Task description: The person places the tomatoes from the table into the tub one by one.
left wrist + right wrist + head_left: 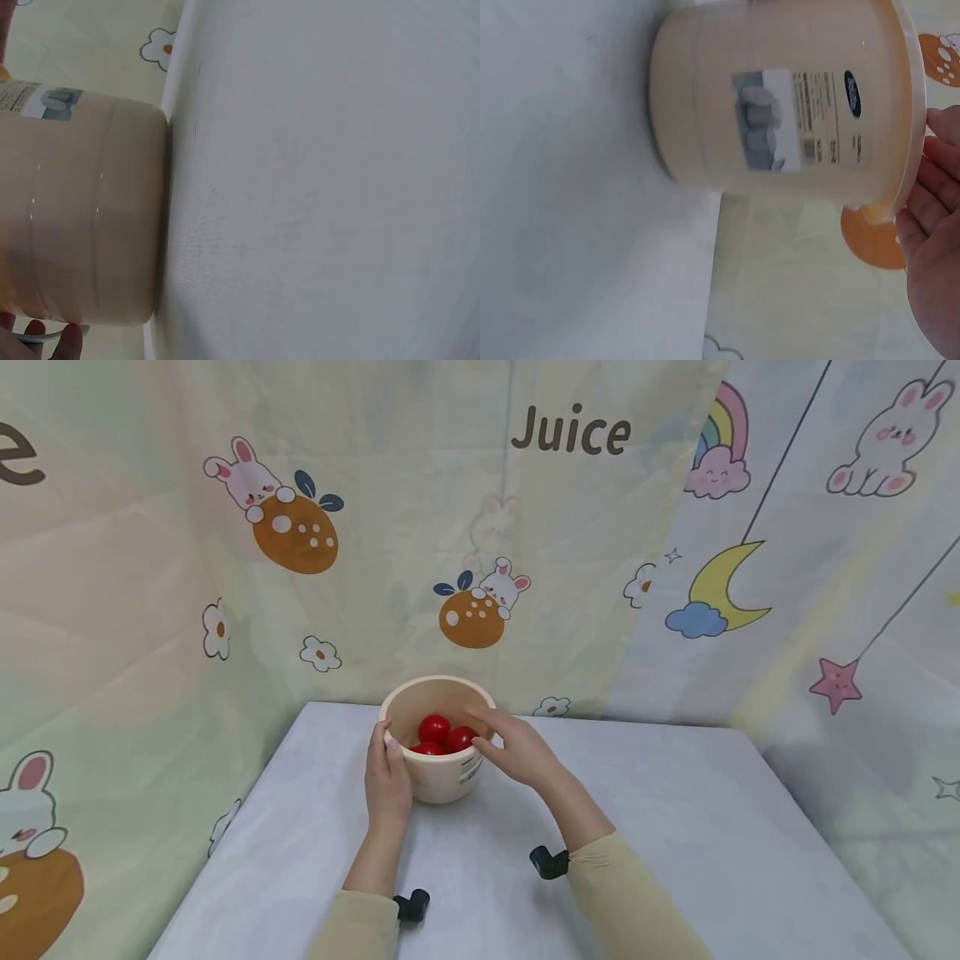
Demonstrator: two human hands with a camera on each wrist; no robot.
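A cream plastic bucket (438, 781) stands upright on the table, with several glossy red balls (434, 728) inside it. My left hand (388, 777) grips the bucket's left side, its thumb near the rim; the left wrist view has its fingers (69, 343) along the wall. On the opposite side my right hand (525, 750) reaches over the rim with fingers slightly bent, thumb tip right beside the nearest ball. In the right wrist view this hand (939, 225) is at the rim, and its fingertips are partly hidden behind it.
The bucket stands near the far edge of the white-covered table (637, 827). A printed curtain (390, 527) with bunnies and oranges hangs behind and at the sides. A paper label (795, 120) is stuck on the bucket's wall. Black wrist cameras (550, 862) sit at both sleeve cuffs.
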